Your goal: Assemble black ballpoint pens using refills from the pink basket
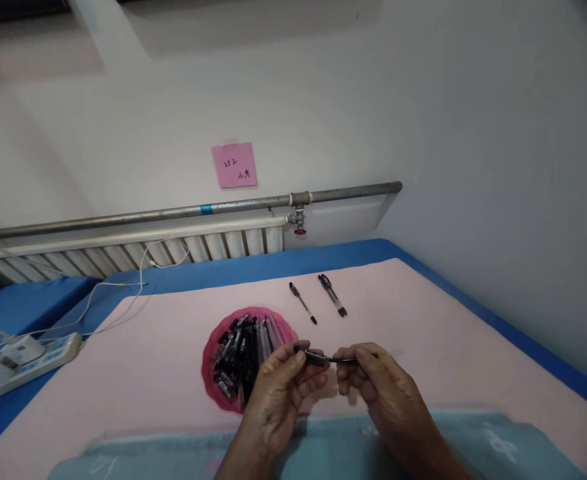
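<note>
Both my hands meet over the pink mat [423,313], just right of a round magenta dish [211,373] heaped with several black pens [243,350]. My left hand [281,393] pinches the black cap end of a pen [323,359]. My right hand [373,383] pinches the other end of the same pen, whose clear barrel pokes out to the right. Farther back on the mat lie two finished-looking pens side by side, a thin one [302,303] and a thicker one [332,295].
A white power strip [33,360] with cables lies on the blue cover [23,307] at the left. A radiator [173,250] and pipe [198,210] run along the wall, under a pink sticky note [234,165]. A teal cloth [498,447] covers the near edge.
</note>
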The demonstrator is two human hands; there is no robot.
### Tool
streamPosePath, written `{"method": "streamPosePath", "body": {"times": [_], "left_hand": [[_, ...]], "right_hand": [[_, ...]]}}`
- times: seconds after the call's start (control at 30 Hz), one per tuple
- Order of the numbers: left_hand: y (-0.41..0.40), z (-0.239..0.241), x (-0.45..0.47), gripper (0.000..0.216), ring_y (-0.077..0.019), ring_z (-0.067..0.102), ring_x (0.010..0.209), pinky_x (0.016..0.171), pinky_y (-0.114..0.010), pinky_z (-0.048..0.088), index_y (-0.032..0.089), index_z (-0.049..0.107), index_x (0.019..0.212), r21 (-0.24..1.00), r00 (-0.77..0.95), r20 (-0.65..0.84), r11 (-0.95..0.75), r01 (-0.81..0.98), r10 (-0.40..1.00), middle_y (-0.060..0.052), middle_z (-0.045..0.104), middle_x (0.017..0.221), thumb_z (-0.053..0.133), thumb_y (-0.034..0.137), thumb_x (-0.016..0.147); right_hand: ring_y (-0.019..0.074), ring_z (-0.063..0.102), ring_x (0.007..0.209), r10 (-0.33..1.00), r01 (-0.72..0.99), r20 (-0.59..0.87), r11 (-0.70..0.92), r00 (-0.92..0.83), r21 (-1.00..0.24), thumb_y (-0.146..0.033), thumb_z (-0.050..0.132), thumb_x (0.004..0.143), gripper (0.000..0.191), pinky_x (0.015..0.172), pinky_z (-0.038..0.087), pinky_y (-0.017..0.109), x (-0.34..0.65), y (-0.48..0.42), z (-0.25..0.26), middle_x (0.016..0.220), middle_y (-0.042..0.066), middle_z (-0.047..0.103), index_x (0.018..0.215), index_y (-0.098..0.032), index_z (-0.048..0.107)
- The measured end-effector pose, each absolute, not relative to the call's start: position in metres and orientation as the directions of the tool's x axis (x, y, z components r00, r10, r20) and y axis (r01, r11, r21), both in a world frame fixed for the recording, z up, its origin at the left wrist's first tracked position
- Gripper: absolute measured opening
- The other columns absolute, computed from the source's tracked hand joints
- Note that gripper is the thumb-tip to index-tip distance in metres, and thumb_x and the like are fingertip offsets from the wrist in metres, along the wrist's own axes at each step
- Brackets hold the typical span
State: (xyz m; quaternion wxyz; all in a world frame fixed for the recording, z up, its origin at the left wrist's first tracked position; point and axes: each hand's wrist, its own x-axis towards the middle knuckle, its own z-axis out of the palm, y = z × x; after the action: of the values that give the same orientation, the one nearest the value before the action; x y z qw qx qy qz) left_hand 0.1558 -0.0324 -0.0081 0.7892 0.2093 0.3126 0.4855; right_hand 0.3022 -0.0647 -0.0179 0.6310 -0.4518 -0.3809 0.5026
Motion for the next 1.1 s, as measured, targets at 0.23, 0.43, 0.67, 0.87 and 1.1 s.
{"method": "streamPosePath", "body": {"times": [0.23, 0.43, 0.67, 0.87, 1.1], "left_hand": [[-0.033, -0.007, 0.154, 0.018, -0.0158, 0.067, 0.069, 0.069, -0.029, 0.054, 0.010, 0.065, 0.089, 0.635, 0.331, -0.286, 0.437, -0.637, 0.899, -0.009, 0.072, 0.079, 0.068, 0.013, 0.072], [-0.033, -0.006, 0.155, 0.020, -0.0165, 0.067, 0.069, 0.071, -0.031, 0.054, 0.010, 0.065, 0.087, 0.634, 0.336, -0.300, 0.450, -0.629, 0.893, -0.009, 0.072, 0.078, 0.071, 0.015, 0.070], [-0.032, -0.007, 0.153, 0.020, -0.0184, 0.067, 0.075, 0.072, -0.031, 0.053, 0.011, 0.065, 0.087, 0.618, 0.348, -0.276, 0.443, -0.650, 0.896, -0.010, 0.071, 0.083, 0.071, 0.015, 0.069], [-0.031, -0.006, 0.154, 0.020, -0.0187, 0.067, 0.074, 0.072, -0.031, 0.053, 0.011, 0.064, 0.087, 0.616, 0.333, -0.278, 0.433, -0.658, 0.901, -0.010, 0.071, 0.083, 0.071, 0.015, 0.069], [-0.031, -0.006, 0.153, 0.020, -0.0192, 0.067, 0.078, 0.073, -0.031, 0.052, 0.012, 0.064, 0.087, 0.626, 0.320, -0.264, 0.414, -0.661, 0.910, -0.009, 0.071, 0.084, 0.071, 0.015, 0.069]], "right_hand": [[0.0145, 0.055, 0.050, 0.981, -0.486, -0.062, 0.035, 0.183, -0.873, -0.046, 0.066, 0.074, 0.030, 0.046, 0.039, 0.025, 0.299, -0.064, -0.006, 0.058, 0.003, 0.063, 0.074, -0.016, 0.065], [0.0149, 0.056, 0.055, 0.975, -0.614, -0.114, 0.028, 0.190, -0.789, -0.040, 0.075, 0.066, 0.025, 0.046, 0.043, 0.026, 0.298, -0.061, -0.008, 0.066, 0.004, 0.065, 0.070, -0.016, 0.066], [0.0144, 0.057, 0.058, 0.968, -0.675, -0.184, -0.022, 0.169, -0.737, -0.037, 0.079, 0.061, 0.024, 0.051, 0.045, 0.026, 0.296, -0.062, -0.001, 0.064, 0.002, 0.066, 0.066, -0.017, 0.067], [0.0140, 0.056, 0.056, 0.966, -0.703, -0.206, -0.037, 0.157, -0.710, -0.037, 0.081, 0.058, 0.025, 0.052, 0.045, 0.025, 0.297, -0.061, 0.001, 0.059, 0.001, 0.065, 0.064, -0.018, 0.067], [0.0146, 0.057, 0.060, 0.955, -0.713, -0.223, -0.016, 0.198, -0.701, -0.037, 0.082, 0.056, 0.026, 0.051, 0.046, 0.025, 0.296, -0.060, -0.002, 0.065, 0.002, 0.066, 0.066, -0.018, 0.067]]}}
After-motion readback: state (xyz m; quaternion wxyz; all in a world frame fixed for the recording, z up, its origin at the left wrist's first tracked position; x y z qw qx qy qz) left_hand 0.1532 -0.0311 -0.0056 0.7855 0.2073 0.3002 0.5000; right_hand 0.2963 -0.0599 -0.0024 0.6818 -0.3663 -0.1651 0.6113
